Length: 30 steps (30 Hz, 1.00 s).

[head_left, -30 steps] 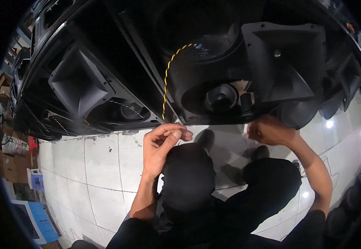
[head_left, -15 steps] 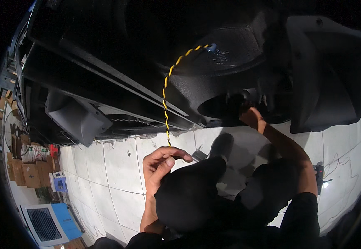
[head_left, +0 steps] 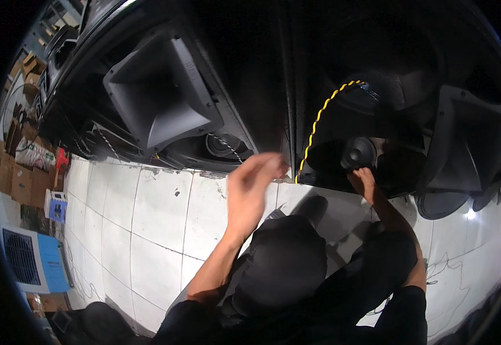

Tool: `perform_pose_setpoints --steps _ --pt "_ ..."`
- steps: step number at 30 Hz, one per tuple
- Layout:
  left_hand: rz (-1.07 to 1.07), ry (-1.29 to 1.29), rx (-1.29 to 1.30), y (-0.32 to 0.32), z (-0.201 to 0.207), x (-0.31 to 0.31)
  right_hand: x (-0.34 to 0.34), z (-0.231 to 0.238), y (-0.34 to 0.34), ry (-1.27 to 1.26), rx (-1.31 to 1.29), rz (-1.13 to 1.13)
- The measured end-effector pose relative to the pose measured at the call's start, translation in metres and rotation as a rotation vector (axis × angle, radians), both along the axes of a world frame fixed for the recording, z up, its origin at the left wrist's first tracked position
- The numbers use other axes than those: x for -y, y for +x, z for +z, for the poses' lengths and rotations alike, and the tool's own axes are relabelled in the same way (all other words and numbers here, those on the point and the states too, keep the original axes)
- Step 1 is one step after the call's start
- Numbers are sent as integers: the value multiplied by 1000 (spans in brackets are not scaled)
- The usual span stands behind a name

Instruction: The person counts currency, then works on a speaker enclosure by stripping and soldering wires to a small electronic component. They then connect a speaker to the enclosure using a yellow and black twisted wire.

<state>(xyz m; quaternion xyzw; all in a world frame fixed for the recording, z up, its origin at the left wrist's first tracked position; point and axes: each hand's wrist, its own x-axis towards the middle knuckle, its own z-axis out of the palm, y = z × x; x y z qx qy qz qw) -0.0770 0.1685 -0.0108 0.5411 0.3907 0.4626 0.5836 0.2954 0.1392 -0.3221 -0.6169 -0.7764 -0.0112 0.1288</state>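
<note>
Cable: my left hand [head_left: 252,187] blurs beside the yellow-black cable [head_left: 318,121]; grip unreadable.
Driver: my right hand [head_left: 364,179] reaches the driver [head_left: 358,153], fingers hidden.
Blocking: horn [head_left: 158,98], cabinet edge.
Packages: brown boxes [head_left: 14,178] far left; blue-white cooler [head_left: 31,259] lower left.

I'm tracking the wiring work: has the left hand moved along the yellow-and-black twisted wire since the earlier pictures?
Yes. The left hand was pinching the lower end of the yellow-and-black wire; now it is blurred, to the left of that end, by the cabinet edge.
</note>
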Motion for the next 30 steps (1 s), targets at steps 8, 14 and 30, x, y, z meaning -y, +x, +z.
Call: perform_pose_setpoints --steps 8,14,30 --pt "-461 -111 65 50 26 -16 27 242 -109 -477 -1075 12" --pt "-521 -90 38 72 19 -7 63 328 -117 -527 -1340 162" --pt "-224 -122 78 95 0 29 101 317 -112 -138 -924 -156"
